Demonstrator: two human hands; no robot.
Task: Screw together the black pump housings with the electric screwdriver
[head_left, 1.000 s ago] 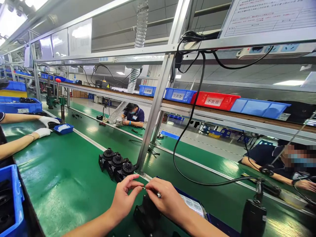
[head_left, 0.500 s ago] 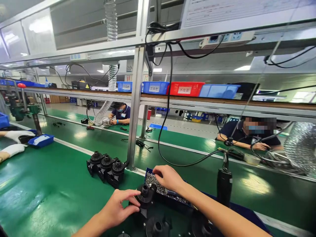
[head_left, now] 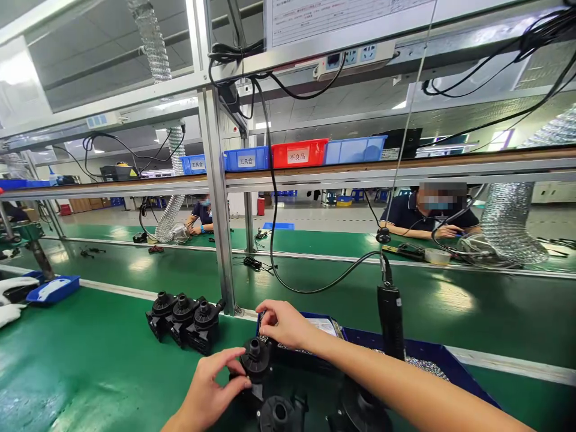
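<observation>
My left hand (head_left: 215,384) curves its thumb and index finger against the left side of a black pump (head_left: 255,359) with a round top and an upright spout. Just behind that pump is my right hand (head_left: 282,324), its fingertips pinched together above the front-left part of a blue tray of metal screws (head_left: 281,346). Whatever lies in that pinch is too small to make out. More black pumps stand close by: one in front (head_left: 279,414) and one under my right forearm (head_left: 363,408).
Several black pumps (head_left: 183,315) stand in a row by the metal post (head_left: 219,240). A black electric screwdriver (head_left: 390,318) hangs at the right over a dark blue tray (head_left: 468,378). A gloved hand (head_left: 11,294) is beside a small blue tray (head_left: 54,289). Co-workers sit across the bench.
The view has turned right, so things sit farther left. My right hand has moved from over the screws towards the pump, fingers more curled. My left hand stays at the pump.
</observation>
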